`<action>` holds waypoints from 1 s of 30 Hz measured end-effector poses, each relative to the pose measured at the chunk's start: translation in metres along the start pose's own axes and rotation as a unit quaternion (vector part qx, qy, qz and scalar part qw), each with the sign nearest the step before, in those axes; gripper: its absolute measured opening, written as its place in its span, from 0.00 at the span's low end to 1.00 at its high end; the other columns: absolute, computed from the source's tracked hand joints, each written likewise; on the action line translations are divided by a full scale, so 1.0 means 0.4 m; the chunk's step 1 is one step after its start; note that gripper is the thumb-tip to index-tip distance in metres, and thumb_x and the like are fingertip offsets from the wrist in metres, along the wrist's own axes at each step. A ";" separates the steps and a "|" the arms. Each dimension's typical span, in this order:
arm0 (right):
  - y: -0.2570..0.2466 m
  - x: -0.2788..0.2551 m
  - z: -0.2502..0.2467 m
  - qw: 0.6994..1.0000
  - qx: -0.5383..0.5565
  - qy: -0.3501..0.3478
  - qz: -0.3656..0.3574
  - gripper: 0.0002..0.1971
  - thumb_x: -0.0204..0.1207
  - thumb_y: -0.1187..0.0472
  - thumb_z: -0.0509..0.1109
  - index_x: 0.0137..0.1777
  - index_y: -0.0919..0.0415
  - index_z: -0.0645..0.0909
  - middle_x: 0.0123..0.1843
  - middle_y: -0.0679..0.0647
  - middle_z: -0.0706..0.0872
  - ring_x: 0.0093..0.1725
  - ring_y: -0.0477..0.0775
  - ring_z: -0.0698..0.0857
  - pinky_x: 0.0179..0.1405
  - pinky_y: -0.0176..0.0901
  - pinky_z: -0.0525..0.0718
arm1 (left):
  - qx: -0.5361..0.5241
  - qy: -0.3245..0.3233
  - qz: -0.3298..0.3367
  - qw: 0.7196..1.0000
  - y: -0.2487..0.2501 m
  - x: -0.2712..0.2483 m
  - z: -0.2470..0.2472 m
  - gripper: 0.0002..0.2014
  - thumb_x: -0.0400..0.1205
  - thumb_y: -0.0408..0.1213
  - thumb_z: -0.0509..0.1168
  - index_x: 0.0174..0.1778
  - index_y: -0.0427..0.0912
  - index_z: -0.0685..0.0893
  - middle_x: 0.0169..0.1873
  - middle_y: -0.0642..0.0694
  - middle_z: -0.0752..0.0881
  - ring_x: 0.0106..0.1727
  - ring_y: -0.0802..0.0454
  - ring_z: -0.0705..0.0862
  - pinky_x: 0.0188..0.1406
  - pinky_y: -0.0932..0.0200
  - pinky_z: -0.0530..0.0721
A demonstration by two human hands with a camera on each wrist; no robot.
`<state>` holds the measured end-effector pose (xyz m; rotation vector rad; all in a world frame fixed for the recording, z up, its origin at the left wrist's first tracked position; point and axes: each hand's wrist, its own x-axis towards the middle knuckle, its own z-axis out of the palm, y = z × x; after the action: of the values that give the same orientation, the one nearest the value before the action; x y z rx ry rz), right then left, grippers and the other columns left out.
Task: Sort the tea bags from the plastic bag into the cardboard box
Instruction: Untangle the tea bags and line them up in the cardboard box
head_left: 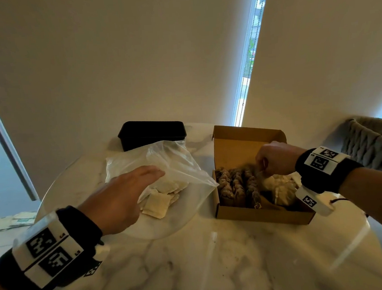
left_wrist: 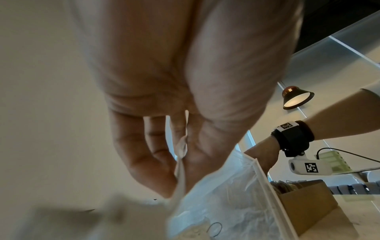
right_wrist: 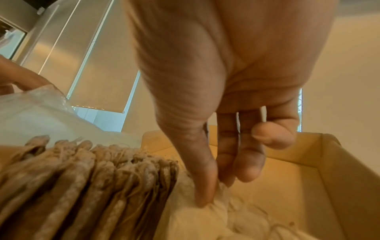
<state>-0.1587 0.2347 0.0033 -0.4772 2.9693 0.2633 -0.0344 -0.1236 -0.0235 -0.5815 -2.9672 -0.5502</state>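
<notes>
A clear plastic bag (head_left: 175,160) lies left of centre on the marble table, with pale square tea bags (head_left: 158,201) inside. My left hand (head_left: 155,171) reaches to the bag's mouth. In the left wrist view the left hand (left_wrist: 176,183) pinches the bag's (left_wrist: 226,203) rim between thumb and fingers. An open cardboard box (head_left: 260,211) stands to the right, holding a row of brown tea bags (head_left: 232,185) and pale ones (head_left: 279,188). My right hand (head_left: 262,168) is over the box. In the right wrist view the right hand (right_wrist: 216,191) pinches a pale tea bag (right_wrist: 205,216) beside the brown row (right_wrist: 92,178).
A black rectangular container (head_left: 152,132) sits behind the bag at the table's far edge. The round marble table (head_left: 207,259) extends toward me. A grey padded chair (head_left: 370,145) stands at the right. Papers (head_left: 12,220) lie low at the left.
</notes>
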 end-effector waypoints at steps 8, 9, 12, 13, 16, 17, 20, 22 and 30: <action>-0.009 0.008 0.000 1.000 -0.025 0.006 0.004 0.04 0.73 0.57 0.74 0.44 0.55 0.82 0.44 0.50 0.84 0.38 0.46 0.77 0.39 0.40 0.82 | -0.025 0.023 0.001 0.999 -0.028 0.008 0.006 0.38 0.75 0.24 0.62 0.79 0.60 0.64 0.73 0.68 0.65 0.51 0.72 0.76 0.48 0.81 0.69; -0.006 0.005 -0.002 1.000 -0.023 0.010 -0.001 0.05 0.74 0.56 0.73 0.43 0.54 0.80 0.44 0.50 0.83 0.37 0.46 0.76 0.38 0.39 0.80 | -0.027 0.020 -0.001 0.999 -0.030 0.008 0.006 0.39 0.75 0.26 0.63 0.79 0.61 0.63 0.72 0.69 0.65 0.49 0.73 0.76 0.45 0.81 0.71; -0.001 -0.014 -0.004 1.000 -0.019 -0.010 -0.017 0.08 0.73 0.53 0.74 0.45 0.52 0.77 0.44 0.49 0.82 0.37 0.45 0.74 0.39 0.39 0.79 | -0.027 0.012 -0.007 1.000 -0.038 0.003 -0.001 0.42 0.75 0.29 0.67 0.80 0.63 0.57 0.69 0.75 0.59 0.49 0.78 0.74 0.40 0.79 0.74; 0.002 -0.023 -0.005 0.999 -0.013 -0.028 -0.024 0.08 0.73 0.53 0.74 0.46 0.51 0.78 0.44 0.47 0.82 0.38 0.45 0.76 0.39 0.38 0.80 | -0.025 0.011 -0.006 1.000 -0.040 0.001 -0.003 0.44 0.74 0.30 0.68 0.80 0.64 0.55 0.68 0.77 0.57 0.50 0.81 0.72 0.41 0.80 0.73; -0.001 -0.047 -0.003 0.993 0.006 -0.114 -0.039 0.06 0.78 0.58 0.68 0.50 0.49 0.85 0.45 0.44 0.86 0.41 0.46 0.85 0.41 0.37 0.85 | -0.034 0.004 -0.004 0.999 -0.049 -0.001 -0.008 0.47 0.73 0.29 0.68 0.79 0.68 0.51 0.68 0.81 0.52 0.56 0.84 0.69 0.47 0.81 0.70; -0.004 -0.050 0.003 0.990 0.006 -0.139 -0.036 0.09 0.79 0.60 0.64 0.51 0.50 0.86 0.45 0.45 0.87 0.41 0.47 0.86 0.41 0.38 0.86 | -0.037 0.001 -0.005 0.999 -0.052 -0.001 -0.007 0.48 0.72 0.29 0.67 0.79 0.69 0.51 0.68 0.82 0.52 0.55 0.83 0.70 0.46 0.80 0.70; -0.020 -0.045 0.019 0.985 -0.062 -0.157 -0.025 0.12 0.82 0.61 0.60 0.56 0.57 0.85 0.45 0.48 0.86 0.41 0.48 0.84 0.36 0.34 0.81 | -0.039 0.000 -0.008 0.999 -0.059 -0.002 -0.003 0.48 0.72 0.27 0.66 0.79 0.69 0.51 0.70 0.81 0.52 0.51 0.74 0.75 0.42 0.76 0.75; -0.032 -0.042 0.020 0.978 -0.108 -0.180 -0.017 0.14 0.83 0.62 0.58 0.59 0.61 0.83 0.51 0.54 0.87 0.43 0.49 0.84 0.31 0.28 0.78 | -0.038 0.007 -0.009 0.999 -0.061 -0.005 -0.001 0.46 0.73 0.26 0.65 0.79 0.69 0.53 0.71 0.78 0.54 0.49 0.67 0.77 0.45 0.70 0.78; -0.044 -0.048 0.000 0.970 -0.102 -0.220 -0.011 0.22 0.84 0.65 0.53 0.78 0.54 0.68 0.75 0.54 0.72 0.69 0.54 0.77 0.54 0.34 0.76 | -0.037 0.040 -0.033 0.998 -0.075 -0.011 -0.002 0.25 0.76 0.26 0.65 0.57 0.65 0.80 0.67 0.67 0.66 0.51 0.64 0.78 0.48 0.64 0.79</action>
<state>-0.1351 0.2239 0.0033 -0.4093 2.5134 0.5924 -0.0417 -0.1514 -0.0332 -0.4557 -2.9095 -0.6740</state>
